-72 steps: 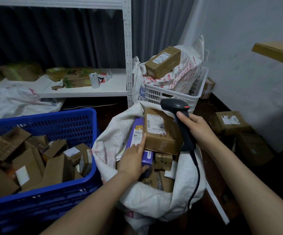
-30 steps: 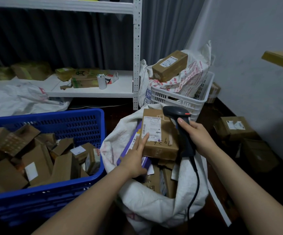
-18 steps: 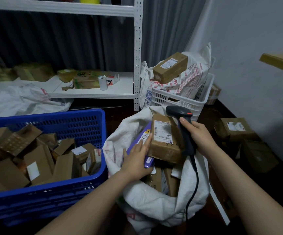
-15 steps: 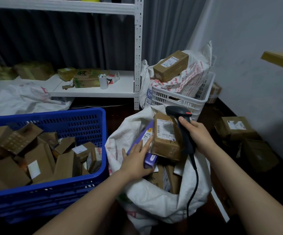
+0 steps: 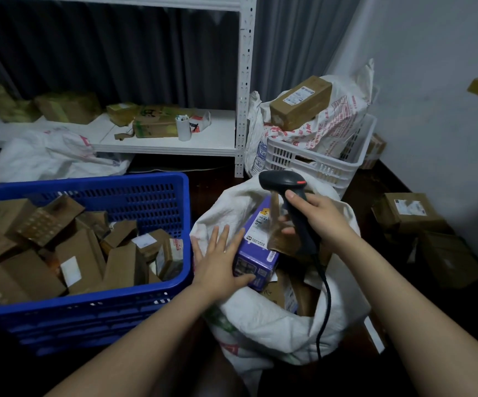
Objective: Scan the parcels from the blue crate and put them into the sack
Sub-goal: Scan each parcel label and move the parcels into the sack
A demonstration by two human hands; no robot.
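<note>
The blue crate at the left holds several brown parcels. To its right stands the white sack, open and holding parcels. A purple box lies at the sack's mouth. A brown parcel, blurred, stands tipped on edge right beside it. My left hand is spread flat with straight fingers at the purple box's left side, its thumb against the box's lower edge. My right hand grips the black scanner above the sack, its cable hanging down over the sack.
A white crate with a printed bag and a brown box stands behind the sack. A white shelf with boxes and a cup runs along the back. Brown boxes lie on the floor at the right, and another white sack at the back left.
The brown parcel has tipped from label-up onto its edge and dropped lower in the sack. My left hand has let go of it and spread out to the left.
</note>
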